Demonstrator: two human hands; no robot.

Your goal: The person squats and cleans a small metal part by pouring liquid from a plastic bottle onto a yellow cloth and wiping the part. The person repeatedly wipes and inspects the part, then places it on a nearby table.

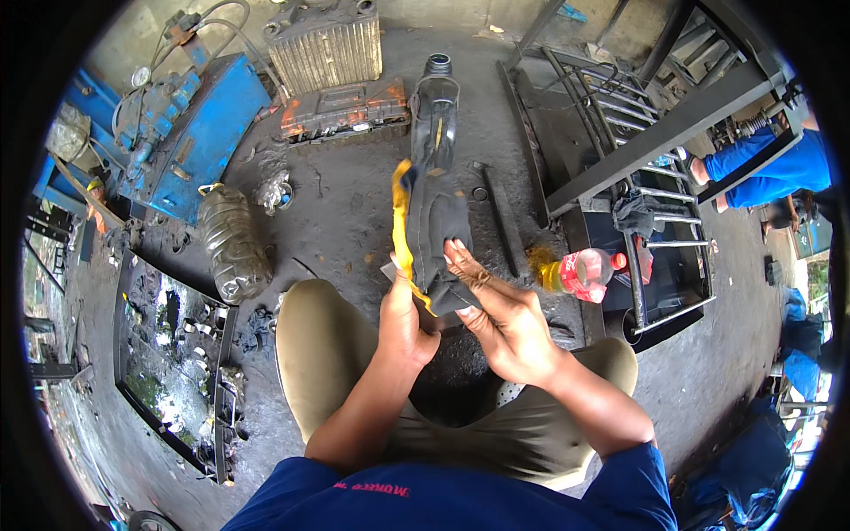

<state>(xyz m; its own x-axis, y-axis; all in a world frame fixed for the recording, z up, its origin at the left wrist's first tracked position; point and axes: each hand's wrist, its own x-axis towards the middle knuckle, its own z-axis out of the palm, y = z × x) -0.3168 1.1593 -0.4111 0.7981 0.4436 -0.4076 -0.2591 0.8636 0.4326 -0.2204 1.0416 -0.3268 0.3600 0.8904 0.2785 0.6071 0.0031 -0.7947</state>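
Observation:
Between my knees I hold a long, dark grey, pliable-looking piece (440,226) with a ragged yellow strip (401,221) along its left edge; I cannot make out its kind. My left hand (405,323) grips its near left end, thumb up along the yellow strip and the other fingers mostly hidden. From the right, my right hand (506,332) closes on the near end, fingertips pressed on the grey surface and thumb low at the edge. Just beyond the piece is a clear, dirty plastic bottle (436,111) with an uncapped mouth, its lower part hidden by the piece.
A red-labelled bottle (584,273) with yellowish contents lies to the right, beside a black metal frame (655,173). At left are a large dark plastic jug (233,243), a tray of dark liquid (168,354) and a blue machine (199,133). An orange-black case (345,111) lies beyond. Another person's blue-clad leg (761,173) shows right.

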